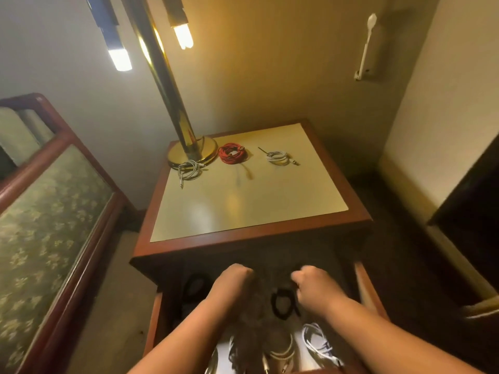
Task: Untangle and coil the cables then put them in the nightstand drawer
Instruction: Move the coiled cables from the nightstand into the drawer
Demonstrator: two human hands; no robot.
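Noted left hand (233, 279) and right hand (314, 288) inside drawer (366, 288), lower centre; fingers curled under, hold indiscernible. Black coil (280, 303) just beside right hand; drawer walls close.

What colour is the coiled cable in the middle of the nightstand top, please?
Red; the cable shows best in the head view.

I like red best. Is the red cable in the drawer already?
No, the red cable lies coiled on the nightstand top, right beside the lamp base.
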